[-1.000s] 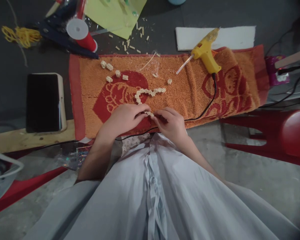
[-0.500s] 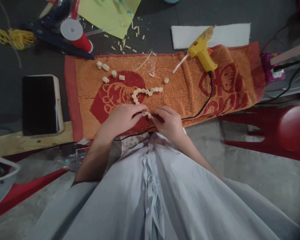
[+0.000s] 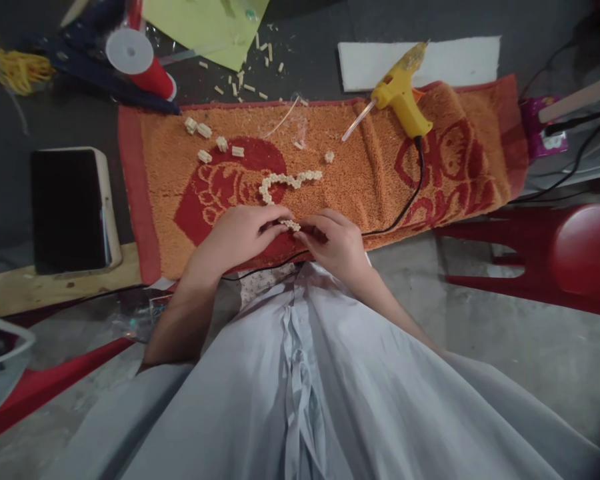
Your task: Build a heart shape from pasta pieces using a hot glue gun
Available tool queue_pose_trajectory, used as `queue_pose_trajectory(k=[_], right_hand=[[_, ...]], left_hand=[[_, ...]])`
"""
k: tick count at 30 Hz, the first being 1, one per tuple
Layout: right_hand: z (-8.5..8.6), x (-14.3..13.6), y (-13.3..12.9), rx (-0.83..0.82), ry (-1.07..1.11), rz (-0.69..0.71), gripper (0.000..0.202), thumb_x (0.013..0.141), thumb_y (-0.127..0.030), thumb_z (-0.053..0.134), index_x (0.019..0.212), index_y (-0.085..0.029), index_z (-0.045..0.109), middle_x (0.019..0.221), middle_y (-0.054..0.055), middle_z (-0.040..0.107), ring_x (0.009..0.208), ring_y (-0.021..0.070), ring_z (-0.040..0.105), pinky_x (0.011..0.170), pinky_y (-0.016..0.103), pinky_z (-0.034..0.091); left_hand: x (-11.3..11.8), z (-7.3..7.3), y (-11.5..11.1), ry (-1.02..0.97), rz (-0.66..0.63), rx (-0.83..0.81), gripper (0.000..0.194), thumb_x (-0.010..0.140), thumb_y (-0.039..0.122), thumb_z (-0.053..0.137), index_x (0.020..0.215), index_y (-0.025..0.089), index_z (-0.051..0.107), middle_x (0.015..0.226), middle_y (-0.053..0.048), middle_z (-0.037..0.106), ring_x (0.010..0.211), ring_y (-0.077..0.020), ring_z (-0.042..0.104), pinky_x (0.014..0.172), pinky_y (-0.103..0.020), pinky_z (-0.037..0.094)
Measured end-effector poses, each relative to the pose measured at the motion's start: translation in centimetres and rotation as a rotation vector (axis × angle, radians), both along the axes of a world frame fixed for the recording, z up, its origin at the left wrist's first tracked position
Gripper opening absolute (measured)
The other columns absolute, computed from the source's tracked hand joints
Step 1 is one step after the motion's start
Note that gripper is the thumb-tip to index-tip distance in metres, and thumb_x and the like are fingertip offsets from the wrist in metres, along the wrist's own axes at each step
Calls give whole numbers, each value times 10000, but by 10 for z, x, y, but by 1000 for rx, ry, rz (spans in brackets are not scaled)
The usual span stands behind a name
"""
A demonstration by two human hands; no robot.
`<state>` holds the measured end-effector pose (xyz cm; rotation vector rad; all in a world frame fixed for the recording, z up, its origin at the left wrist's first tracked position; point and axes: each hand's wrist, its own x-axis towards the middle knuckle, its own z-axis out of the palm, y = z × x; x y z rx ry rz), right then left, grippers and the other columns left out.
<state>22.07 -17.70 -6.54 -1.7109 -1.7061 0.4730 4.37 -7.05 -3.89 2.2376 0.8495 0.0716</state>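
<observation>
A bumpy, cream-coloured chain of small stick bundles (image 3: 291, 179) curves over the towel and runs down behind my left hand (image 3: 250, 230). That hand's thumb and forefinger are pinched on a short cream length (image 3: 291, 225) of the same make. The fingers hide whether it joins the chain. My right hand (image 3: 333, 240) has its thumb and fingertips around the right end of this length. Several loose stick bundles (image 3: 222, 144) lie to the upper left on the towel, and a single bundle (image 3: 329, 157) lies to the right.
Under the work is an orange and red towel (image 3: 350, 193). A yellow glue gun (image 3: 403, 97) rests partly on a white board (image 3: 455, 63), its cord crossing the towel. Around lie a red thread spool (image 3: 153, 73), dark-blue-handled tool (image 3: 95, 73), black-screened device (image 3: 70, 210) and stick scraps (image 3: 240, 80).
The table things sit slightly further left and up in the view. My right fingertips have parted a little around the end of the short length, and more of it shows.
</observation>
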Motion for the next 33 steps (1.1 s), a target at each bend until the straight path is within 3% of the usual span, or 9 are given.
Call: queue_pose_trajectory(k=[9,22,33], right_hand=[[-3,-1,1,-35,4,-3,109,911,-294,618,901,-227,703,830,52,675,781,194,615,705,314,512],[-5,-2,1,41,-24,12,128,926,-258,584,894,-199,693,820,58,683,755,190,617,679,312,513],[-4,-2,1,34,6,10,139,925,-293,601,917,-195,699,824,65,691,773,194,635,700,318,533]], left_hand=[[0,1,-1,2,14,14,271,923,311,547,1127,255,716,1073,-33,763,966,-221,699,834,-293,474],[1,2,-2,30,8,23,288,935,292,537,1164,250,707,1095,-22,761,982,-223,711,848,-313,497],[-1,0,-3,8,22,10,271,928,278,552,1150,253,705,1099,-16,759,970,-208,709,854,-301,498]])
